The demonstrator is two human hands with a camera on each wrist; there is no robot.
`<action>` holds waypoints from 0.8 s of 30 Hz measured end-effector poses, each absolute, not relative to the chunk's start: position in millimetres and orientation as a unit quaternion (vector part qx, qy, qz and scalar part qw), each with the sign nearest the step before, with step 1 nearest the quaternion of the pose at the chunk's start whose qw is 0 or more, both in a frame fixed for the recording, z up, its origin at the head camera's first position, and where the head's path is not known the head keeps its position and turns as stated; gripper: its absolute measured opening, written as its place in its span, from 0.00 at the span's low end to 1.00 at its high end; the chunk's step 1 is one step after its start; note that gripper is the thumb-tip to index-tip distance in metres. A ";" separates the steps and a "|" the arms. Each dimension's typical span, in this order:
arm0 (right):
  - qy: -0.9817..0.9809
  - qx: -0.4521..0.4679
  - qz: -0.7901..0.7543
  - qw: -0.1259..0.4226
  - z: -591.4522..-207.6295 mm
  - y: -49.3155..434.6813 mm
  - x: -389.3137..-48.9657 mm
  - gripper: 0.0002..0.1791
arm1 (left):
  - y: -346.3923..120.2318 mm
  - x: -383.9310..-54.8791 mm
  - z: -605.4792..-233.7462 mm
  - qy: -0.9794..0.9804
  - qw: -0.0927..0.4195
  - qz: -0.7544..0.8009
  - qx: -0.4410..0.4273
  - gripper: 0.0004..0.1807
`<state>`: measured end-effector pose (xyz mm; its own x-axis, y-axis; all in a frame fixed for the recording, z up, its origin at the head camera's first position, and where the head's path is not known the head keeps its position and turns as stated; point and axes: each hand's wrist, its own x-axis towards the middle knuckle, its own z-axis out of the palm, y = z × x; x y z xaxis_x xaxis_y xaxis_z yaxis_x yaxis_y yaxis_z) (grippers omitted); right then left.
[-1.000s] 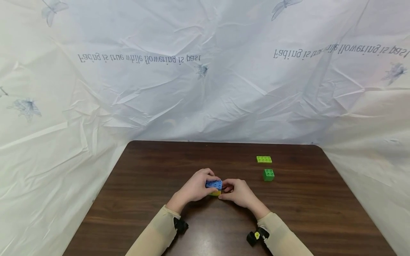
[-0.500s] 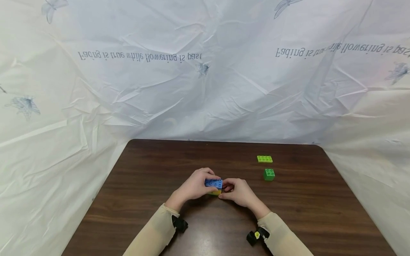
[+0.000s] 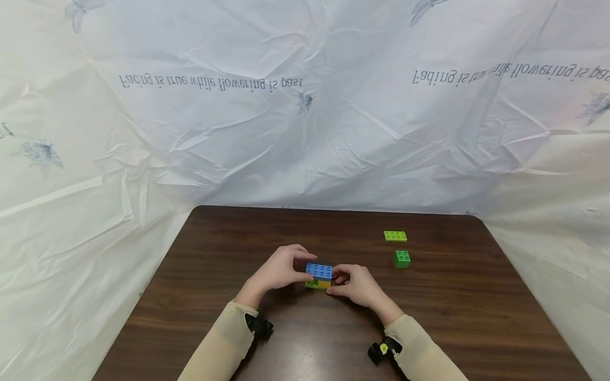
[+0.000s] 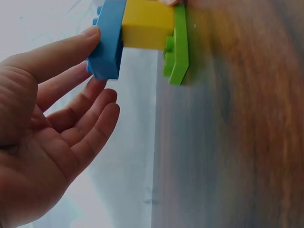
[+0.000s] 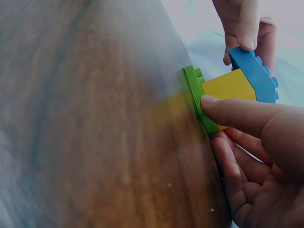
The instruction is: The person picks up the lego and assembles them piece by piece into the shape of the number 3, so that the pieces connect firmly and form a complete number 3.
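Note:
A blue toy brick [image 3: 319, 271] lies across the top of a yellow brick [image 4: 147, 26], which sits on a flat lime-green plate [image 4: 180, 59]. My right hand [image 3: 358, 288] pinches the right end of this stack, its thumb against the yellow brick and green plate in the right wrist view. On the left side, my left hand [image 3: 278, 269] is spread around the blue brick. Its thumb lies at the brick's near side, and its other fingers are extended loosely in the left wrist view. Whether the left fingertips still touch the brick is hard to tell.
Behind and right of the hands, a green square brick [image 3: 402, 259] stands on the dark wooden table [image 3: 229, 238]. Farther back lies a flat lime-green studded plate [image 3: 395, 236]. A wrinkled white printed sheet [image 3: 238, 143] hangs beyond the table.
My left hand has loosened and shifted left and away, its fingers spreading, so more of the blue brick's top shows. My right hand keeps its place on the stack.

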<state>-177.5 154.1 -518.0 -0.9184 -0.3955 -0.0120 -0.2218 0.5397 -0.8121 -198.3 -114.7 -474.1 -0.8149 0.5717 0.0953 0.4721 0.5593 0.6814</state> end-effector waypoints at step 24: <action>0.869 -0.181 -0.451 0.098 -520.4 155.7 -178.3 0.22 | -118.7 -201.1 -473.0 0.880 0.091 0.388 0.258 0.17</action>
<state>-178.3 155.7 -520.4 -0.9157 -0.4018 -0.0068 -0.2257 0.5283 -0.8185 -201.1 -118.7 -473.0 -0.8499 0.5254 0.0395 0.3836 0.5655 0.7301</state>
